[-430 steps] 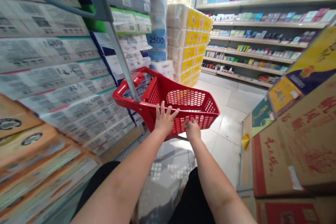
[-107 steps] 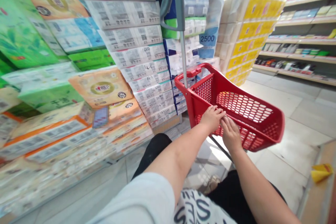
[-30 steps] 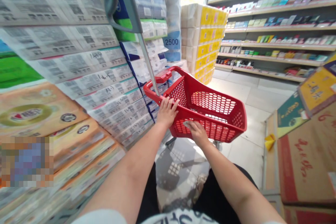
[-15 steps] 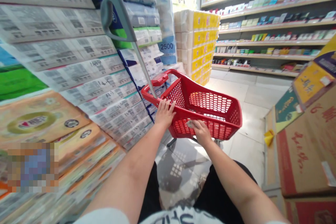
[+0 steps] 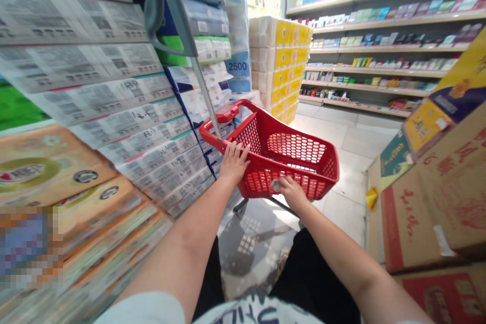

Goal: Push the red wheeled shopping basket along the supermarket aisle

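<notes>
Left fingers (image 5: 232, 151) splayed on cart (image 5: 287, 165), right fingers (image 5: 285, 182) pinching pale wad (image 5: 275, 185), cart's length pointing lower right

Both arms (image 5: 182, 243) outstretched; left hand (image 5: 233, 164) palm-down, fingers (image 5: 238, 151) slightly spread; right hand (image 5: 291, 191) lower, curled.

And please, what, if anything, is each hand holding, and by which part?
Right hand: a pale wad, gripped part unclear. Left hand: nothing, resting on basket rim.
</notes>
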